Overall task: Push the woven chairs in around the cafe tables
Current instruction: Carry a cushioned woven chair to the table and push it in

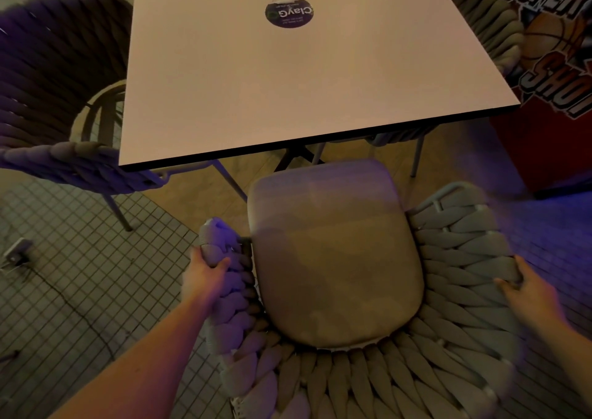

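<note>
Square pale tabletop (288,82) ahead, round dark sticker (289,12) near its centre. Woven chair (448,338) with tan seat cushion (333,258) just short of the near edge, seat front not yet under it. Second woven chair (54,76) tucked at the left side. Left hand (205,274) wrapped around the left armrest, fingers (221,263) closed on the weave. Right hand (528,287) blurred, laid on the right armrest; grip hard to tell.
</note>
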